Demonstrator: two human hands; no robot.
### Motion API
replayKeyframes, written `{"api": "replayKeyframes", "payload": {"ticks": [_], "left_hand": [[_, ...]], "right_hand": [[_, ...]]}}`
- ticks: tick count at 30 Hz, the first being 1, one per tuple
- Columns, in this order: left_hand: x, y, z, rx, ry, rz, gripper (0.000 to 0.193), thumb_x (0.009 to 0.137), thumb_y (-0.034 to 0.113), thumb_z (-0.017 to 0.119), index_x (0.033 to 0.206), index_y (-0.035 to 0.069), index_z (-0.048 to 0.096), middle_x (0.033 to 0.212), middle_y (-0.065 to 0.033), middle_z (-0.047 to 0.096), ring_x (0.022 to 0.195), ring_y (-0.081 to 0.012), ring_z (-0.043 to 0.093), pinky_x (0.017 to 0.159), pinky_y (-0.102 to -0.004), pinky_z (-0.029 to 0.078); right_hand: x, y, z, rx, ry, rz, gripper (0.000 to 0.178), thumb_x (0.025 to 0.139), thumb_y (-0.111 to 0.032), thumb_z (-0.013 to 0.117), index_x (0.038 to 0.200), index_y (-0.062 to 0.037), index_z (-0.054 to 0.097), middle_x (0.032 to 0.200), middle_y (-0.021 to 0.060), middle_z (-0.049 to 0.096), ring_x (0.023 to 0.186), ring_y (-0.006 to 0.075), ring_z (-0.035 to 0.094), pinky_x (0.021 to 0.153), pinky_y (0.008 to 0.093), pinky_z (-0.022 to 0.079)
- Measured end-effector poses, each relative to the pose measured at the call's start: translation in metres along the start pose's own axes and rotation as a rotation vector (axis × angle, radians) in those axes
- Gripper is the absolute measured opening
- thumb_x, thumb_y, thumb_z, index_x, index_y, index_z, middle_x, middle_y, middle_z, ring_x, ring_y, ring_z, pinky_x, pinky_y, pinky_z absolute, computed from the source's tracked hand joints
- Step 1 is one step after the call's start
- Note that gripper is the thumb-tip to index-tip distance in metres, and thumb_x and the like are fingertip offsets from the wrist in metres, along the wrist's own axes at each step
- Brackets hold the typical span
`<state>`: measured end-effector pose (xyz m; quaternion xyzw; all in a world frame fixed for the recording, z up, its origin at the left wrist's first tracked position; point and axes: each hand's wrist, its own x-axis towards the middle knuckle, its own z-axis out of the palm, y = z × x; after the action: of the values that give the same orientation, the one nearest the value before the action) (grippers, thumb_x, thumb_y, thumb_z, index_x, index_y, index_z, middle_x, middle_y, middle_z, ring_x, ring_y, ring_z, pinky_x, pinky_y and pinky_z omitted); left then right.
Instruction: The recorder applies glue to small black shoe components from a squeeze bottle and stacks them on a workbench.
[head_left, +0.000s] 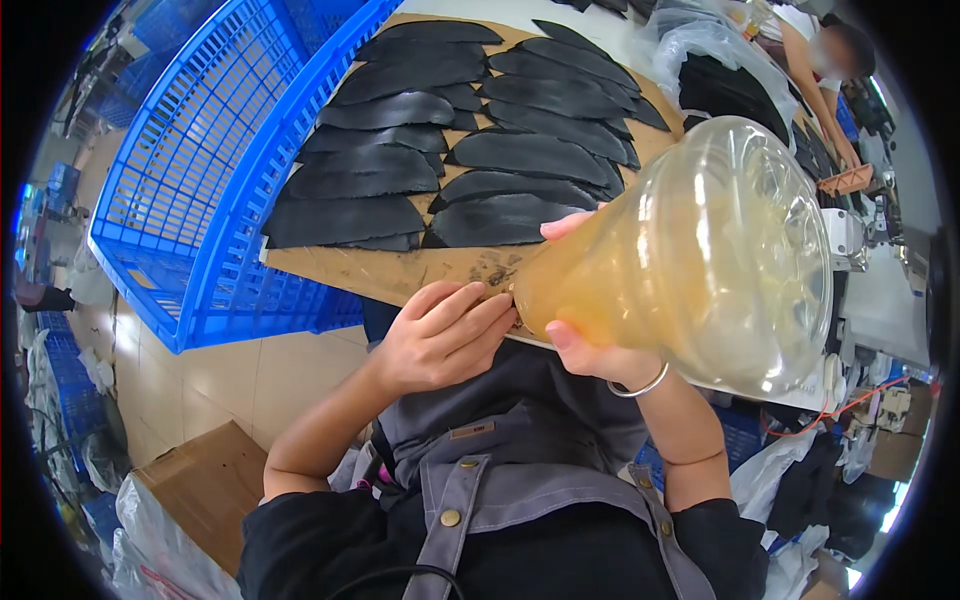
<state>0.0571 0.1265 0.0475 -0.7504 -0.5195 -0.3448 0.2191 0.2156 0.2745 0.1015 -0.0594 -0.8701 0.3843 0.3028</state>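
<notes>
Two hands at the neck of a tipped plastic jug

We are seeing the right hand [590, 345] wrapping around the narrow end of a large clear plastic jug [700, 250], thumb on top and fingers curled underneath, clamped firmly on it. The jug is lying tilted, wide base up and to the right, with amber liquid pooling toward the neck. We are watching the left hand [440, 335] closing loosely at the jug's mouth, fingertips touching it; what it is pinching there we cannot tell. Both hands are meeting over the near edge of a brown cardboard sheet [440, 265], which is carrying two rows of overlapping black curved pieces [440, 160]. We are noting a blue plastic crate [190, 190] leaning just beside the sheet, and another person [830, 70] working well apart at the upper right.
</notes>
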Motion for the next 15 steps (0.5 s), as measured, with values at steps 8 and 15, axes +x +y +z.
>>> {"api": "replayKeyframes", "payload": {"ticks": [8, 15], "left_hand": [[-0.006, 0.0, 0.008, -0.05, -0.027, -0.073, 0.028, 0.064, 0.01, 0.066, 0.092, 0.01, 0.068, 0.109, -0.0011, 0.061, 0.099, -0.0179, 0.056, 0.083, -0.0314, 0.045], [-0.008, 0.0, 0.007, -0.066, -0.033, -0.098, 0.028, 0.063, 0.011, 0.067, 0.091, 0.009, 0.068, 0.106, -0.0007, 0.062, 0.097, -0.0186, 0.056, 0.081, -0.0325, 0.046]], "right_hand": [[-0.005, -0.015, -0.022, -0.28, 0.049, 0.111, 0.057, 0.07, -0.011, 0.07, 0.12, 0.0006, 0.044, 0.112, 0.0135, 0.054, 0.101, 0.0206, 0.054, 0.087, 0.0318, 0.045], [-0.044, -0.014, -0.053, -0.176, 0.482, 0.412, 0.052, 0.069, 0.002, 0.064, 0.118, 0.0039, 0.046, 0.11, 0.0138, 0.057, 0.097, 0.0201, 0.056, 0.087, 0.0315, 0.046]]}}
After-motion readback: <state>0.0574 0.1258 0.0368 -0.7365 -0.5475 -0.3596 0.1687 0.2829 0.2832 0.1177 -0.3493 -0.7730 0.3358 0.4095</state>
